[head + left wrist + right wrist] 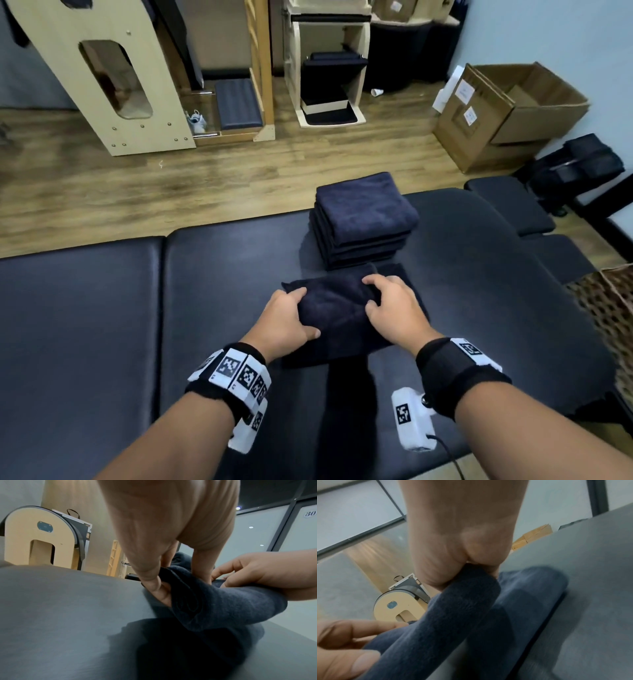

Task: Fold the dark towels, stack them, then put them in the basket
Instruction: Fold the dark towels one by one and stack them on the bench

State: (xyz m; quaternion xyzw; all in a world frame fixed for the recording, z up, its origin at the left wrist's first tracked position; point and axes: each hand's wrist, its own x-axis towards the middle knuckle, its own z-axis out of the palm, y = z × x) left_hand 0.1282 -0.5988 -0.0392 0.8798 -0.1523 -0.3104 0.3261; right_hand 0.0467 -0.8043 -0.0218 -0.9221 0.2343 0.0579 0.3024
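Two hands on one dark towel [337, 317], both clamped on it. Left hand [286, 322] gripping the towel's left edge, thumb on top and fingers [163, 595] tucked under a raised fold, as seen from the left wrist. Right hand [394, 310] pinching the towel's right part, a thick fold held between thumb and fingers in the right wrist view. Lying on the black padded worktop [222, 291], partly folded, one flap lifted off the lower layer.

Just beyond the towel, nearly touching its far edge: a stack [363, 219] of folded dark towels, neat, several layers high, on the same worktop. Right of the towel, well apart, at the worktop's edge: a woven basket [606, 308], only partly in view, contents not visible.

Far beyond the stack, on the wood floor: pale wooden furniture [102, 78] to the left, an open cardboard box [507, 113] to the right.
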